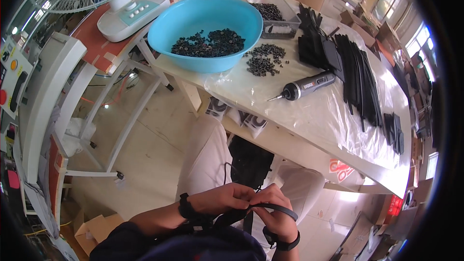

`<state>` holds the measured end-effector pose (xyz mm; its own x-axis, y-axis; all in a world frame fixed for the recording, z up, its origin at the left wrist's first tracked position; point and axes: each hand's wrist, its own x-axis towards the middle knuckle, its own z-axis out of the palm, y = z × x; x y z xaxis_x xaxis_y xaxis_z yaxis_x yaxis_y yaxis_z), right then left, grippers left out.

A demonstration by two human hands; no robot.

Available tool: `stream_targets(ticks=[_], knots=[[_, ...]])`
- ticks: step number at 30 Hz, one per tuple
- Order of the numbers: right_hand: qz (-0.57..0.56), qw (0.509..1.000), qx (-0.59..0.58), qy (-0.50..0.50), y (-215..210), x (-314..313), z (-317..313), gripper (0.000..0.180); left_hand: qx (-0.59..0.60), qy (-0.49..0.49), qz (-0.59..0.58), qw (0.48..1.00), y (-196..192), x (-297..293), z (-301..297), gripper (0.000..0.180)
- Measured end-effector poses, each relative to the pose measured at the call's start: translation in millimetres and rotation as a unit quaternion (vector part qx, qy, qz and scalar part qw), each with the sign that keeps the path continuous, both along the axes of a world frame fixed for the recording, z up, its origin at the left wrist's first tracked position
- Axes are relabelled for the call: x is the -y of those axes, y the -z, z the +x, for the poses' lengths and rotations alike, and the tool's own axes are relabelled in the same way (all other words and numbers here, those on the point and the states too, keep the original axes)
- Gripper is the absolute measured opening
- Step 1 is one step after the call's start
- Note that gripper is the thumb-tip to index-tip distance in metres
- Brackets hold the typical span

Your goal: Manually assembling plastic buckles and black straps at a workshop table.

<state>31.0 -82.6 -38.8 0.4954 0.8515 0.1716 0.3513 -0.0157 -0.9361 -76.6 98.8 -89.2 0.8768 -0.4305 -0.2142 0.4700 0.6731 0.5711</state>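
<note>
Both hands, left hand [227,198] and right hand [275,212], pinch shut on a curved black strap [278,208] held between them.

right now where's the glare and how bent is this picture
Head view: glare is strongest on the clear plastic sheet covering the table, right of the electric screwdriver, and windows at the right rim are blown out; fisheye bends the table edge and white frame, with a black rim around the picture; both hands, left hand and right hand, look sharp on a black strap.
</note>
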Motion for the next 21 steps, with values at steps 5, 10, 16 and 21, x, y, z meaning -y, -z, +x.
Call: stream_targets(ticks=[5,10,16,21], knots=[[-0.065,0.995,0.078,-0.019,-11.1,-10.6,1.8,0.031,0.057,-0.047,0.144,0.987,-9.7,-9.6,-1.0,0.024],[-0.164,0.980,0.047,0.103,-18.6,-36.7,-1.8,0.029,0.009,-0.140,0.147,0.979,-7.4,-17.2,0.0,0.022],[-0.271,0.955,0.121,-0.007,-109.1,-65.5,30.9,0.005,-0.044,-0.263,-0.040,0.963,15.5,-34.6,-2.1,0.018],[-0.159,0.922,0.329,0.129,-122.5,-134.8,112.1,0.008,-0.054,-0.279,-0.024,0.958,5.4,-50.5,-1.3,0.016]])
